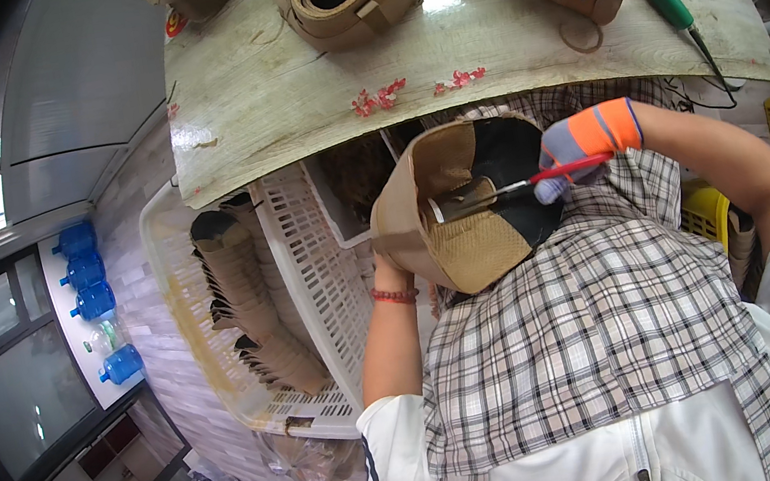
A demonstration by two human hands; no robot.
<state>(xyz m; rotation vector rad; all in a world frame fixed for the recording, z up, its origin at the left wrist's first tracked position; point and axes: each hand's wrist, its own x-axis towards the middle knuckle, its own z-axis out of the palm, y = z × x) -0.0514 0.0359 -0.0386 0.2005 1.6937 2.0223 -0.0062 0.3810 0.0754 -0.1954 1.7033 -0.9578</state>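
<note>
One gloved right hand (587,148) grips red-handled scissors (573,167) inside a tan tube (476,241) before the checked apron (596,298); the left hand (392,272) is mostly hidden behind it, grip unclear; scissor tips are best kept off its sides.

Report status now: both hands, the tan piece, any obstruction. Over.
Right hand gloved, on red-handled scissors. Left hand at outer side of tan piece, fingers hidden. Piece open-mouthed, blades inside opening. No obstruction seen at blades.
</note>
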